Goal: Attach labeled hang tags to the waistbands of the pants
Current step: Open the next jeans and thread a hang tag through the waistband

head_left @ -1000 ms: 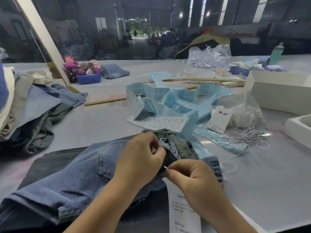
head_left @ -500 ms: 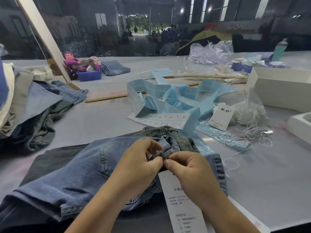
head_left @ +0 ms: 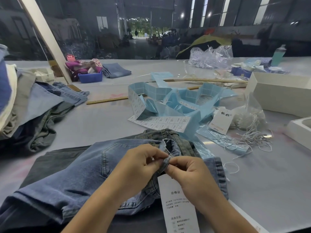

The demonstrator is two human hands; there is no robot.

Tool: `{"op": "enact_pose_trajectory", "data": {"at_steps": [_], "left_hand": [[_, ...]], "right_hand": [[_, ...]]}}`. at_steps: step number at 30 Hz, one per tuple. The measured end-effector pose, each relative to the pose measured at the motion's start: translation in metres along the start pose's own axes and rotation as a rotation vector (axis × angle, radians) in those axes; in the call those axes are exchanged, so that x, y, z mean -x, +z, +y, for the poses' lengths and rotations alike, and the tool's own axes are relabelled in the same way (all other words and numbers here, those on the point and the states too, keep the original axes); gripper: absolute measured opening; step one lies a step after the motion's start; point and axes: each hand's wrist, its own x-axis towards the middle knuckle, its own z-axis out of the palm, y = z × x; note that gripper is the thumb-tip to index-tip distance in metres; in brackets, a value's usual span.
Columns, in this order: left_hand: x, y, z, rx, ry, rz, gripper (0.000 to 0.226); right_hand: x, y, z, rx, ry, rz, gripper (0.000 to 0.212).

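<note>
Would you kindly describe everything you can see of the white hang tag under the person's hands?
The white hang tag is a long, narrow strip that looks like paper or thin card, printed with dark characters in a heading and several smaller lines. It lies flat, running from the pinched denim belt loop down toward the camera, over the blue jeans. Its top end is hidden beneath the right hand, which meets the left hand at the loop.

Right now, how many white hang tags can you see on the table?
2. One hang tag hangs below the hands at the jeans waistband; the other tag lies beside the bag of strings. More may be hidden in the boxes.
</note>
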Motion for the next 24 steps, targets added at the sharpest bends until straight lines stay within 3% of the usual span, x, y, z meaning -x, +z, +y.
{"op": "enact_pose_trajectory", "data": {"at_steps": [6, 13, 19, 24], "left_hand": [[0.002, -0.005, -0.003, -0.097, 0.059, 0.036, 0.026], [0.004, -0.015, -0.002, 0.029, 0.172, 0.027, 0.023], [0.009, -0.018, -0.005, 0.132, 0.195, 0.075, 0.003], [0.009, -0.012, -0.003, 0.073, 0.218, 0.174, 0.014]], "right_hand": [[-0.003, 0.000, -0.004, 0.052, -0.013, -0.032, 0.014], [-0.006, -0.002, -0.010, 0.165, -0.054, -0.038, 0.019], [-0.008, -0.003, -0.021, 0.374, -0.150, -0.062, 0.023], [-0.010, 0.000, -0.021, 0.422, -0.173, -0.077, 0.026]]}}
